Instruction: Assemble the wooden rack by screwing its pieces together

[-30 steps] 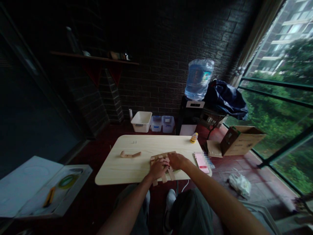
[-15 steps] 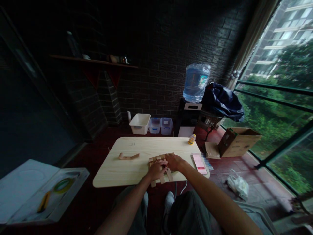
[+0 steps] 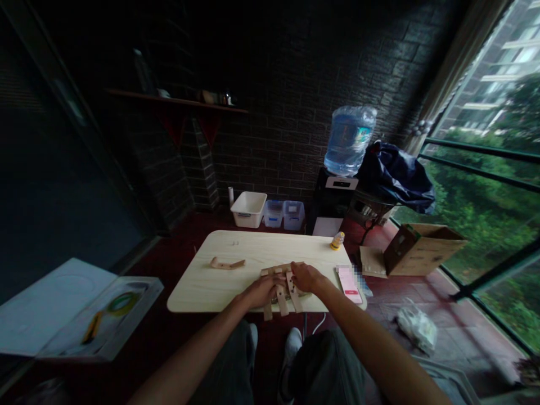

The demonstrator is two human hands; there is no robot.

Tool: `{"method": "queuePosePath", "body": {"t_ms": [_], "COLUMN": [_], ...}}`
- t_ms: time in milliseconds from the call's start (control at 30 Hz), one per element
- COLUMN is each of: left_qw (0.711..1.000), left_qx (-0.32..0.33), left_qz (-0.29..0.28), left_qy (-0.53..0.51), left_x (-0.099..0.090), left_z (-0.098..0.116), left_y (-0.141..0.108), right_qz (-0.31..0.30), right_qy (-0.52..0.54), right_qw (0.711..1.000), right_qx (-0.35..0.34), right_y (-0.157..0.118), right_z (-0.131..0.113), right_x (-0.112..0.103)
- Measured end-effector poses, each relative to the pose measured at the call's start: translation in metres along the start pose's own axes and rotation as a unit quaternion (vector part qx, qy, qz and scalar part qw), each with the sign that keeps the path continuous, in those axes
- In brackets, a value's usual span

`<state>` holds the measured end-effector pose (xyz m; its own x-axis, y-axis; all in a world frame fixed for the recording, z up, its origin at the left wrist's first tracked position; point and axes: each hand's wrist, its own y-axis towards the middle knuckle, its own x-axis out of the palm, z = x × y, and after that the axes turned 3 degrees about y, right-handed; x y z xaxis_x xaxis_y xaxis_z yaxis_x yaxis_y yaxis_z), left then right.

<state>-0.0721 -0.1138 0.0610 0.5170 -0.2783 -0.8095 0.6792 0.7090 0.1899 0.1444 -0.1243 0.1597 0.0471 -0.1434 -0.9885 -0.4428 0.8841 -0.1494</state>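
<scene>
A tan, leather-like piece with several straps (image 3: 282, 301) lies at the table's front edge, its strap ends hanging over. Dark holes or studs show on the straps. My left hand (image 3: 262, 290) is closed on its left side, fingers across the straps. At its far right edge my right hand (image 3: 307, 278) is closed, thumb and fingers pinching the piece. What lies under the fingers is hidden. A separate bent tan strap (image 3: 228, 264) rests to the left on the pale wooden table (image 3: 198, 292).
A phone (image 3: 349, 286) lies at the table's right, a yellow-based clear bottle (image 3: 337, 241) at the back right. Small metal bits (image 3: 235, 243) sit at the back left. An open white case (image 3: 105, 320) stands left. Beyond are plastic bins (image 3: 248, 209) and a water dispenser (image 3: 335, 194).
My left hand has shifted left and flattened over the straps, away from my right hand. More of the straps between the hands now shows. The view has turned slightly left.
</scene>
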Motion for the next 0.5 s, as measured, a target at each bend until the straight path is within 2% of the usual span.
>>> {"method": "queuePosePath", "body": {"t_ms": [133, 200, 333, 433, 500], "left_qw": [0.998, 0.997, 0.996, 0.996, 0.996], "left_qx": [-0.040, -0.030, 0.012, -0.020, -0.045], "left_qz": [0.018, 0.024, 0.041, 0.055, 0.043], "left_qy": [0.049, 0.066, 0.074, 0.073, 0.069], "left_x": [-0.002, 0.001, 0.008, 0.015, 0.019], "left_z": [0.005, 0.010, 0.020, 0.022, 0.021], "left_y": [-0.014, -0.015, -0.005, 0.008, 0.015], "right_qz": [-0.008, -0.007, 0.000, -0.003, -0.004], "right_qy": [0.044, 0.051, 0.054, 0.062, 0.059], "right_qw": [0.999, 0.998, 0.998, 0.998, 0.998], "right_qx": [0.019, 0.030, 0.031, 0.013, 0.005], "right_y": [-0.003, -0.006, -0.015, -0.022, -0.025], "right_z": [0.002, 0.003, 0.000, -0.002, -0.003], "right_x": [0.001, 0.002, 0.003, -0.001, -0.003]}}
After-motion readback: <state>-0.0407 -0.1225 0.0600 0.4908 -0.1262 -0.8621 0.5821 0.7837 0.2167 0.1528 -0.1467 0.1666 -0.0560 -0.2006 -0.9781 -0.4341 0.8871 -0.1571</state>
